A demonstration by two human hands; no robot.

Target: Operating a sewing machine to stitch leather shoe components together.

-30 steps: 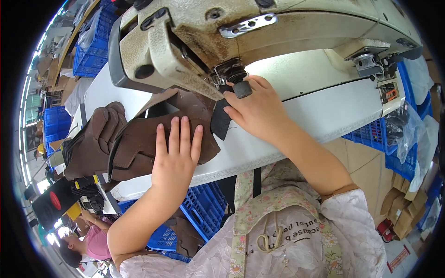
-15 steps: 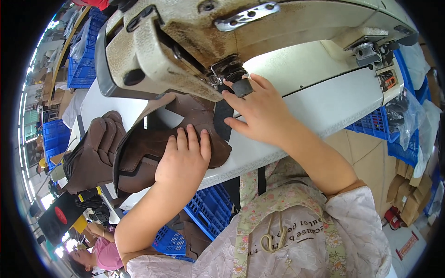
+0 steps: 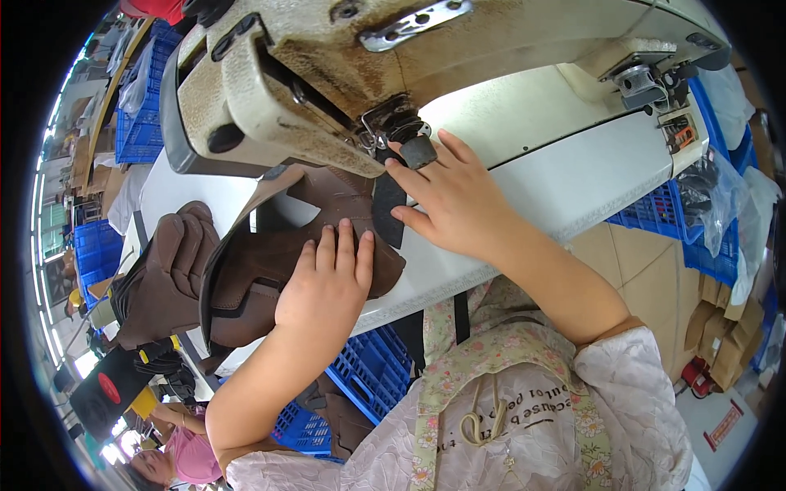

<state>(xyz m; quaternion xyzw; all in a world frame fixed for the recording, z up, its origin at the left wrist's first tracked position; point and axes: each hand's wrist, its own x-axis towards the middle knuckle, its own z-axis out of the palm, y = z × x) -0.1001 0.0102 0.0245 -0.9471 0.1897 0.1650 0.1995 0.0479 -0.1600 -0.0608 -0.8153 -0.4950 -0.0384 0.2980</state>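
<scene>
A brown leather boot upper (image 3: 270, 262) lies on the white machine table (image 3: 524, 172) under the head of a beige industrial sewing machine (image 3: 344, 74). My left hand (image 3: 327, 282) lies flat on the brown leather, fingers together, pressing it down. My right hand (image 3: 446, 196) rests beside the presser foot and needle (image 3: 401, 139), its fingers holding a dark strap (image 3: 386, 209) against the leather. The needle area is partly hidden by the machine head.
More brown leather pieces (image 3: 164, 270) are piled at the table's left end. Blue plastic crates (image 3: 352, 385) stand under the table, and others at the far left (image 3: 135, 131) and right (image 3: 696, 229). Another person (image 3: 176, 450) sits at lower left. Cardboard boxes (image 3: 729, 344) lie on the floor at right.
The view has shifted closer to the machine. My left hand slid right along the leather toward the needle, and the leather has fed further under the machine head. My right hand stays by the presser foot.
</scene>
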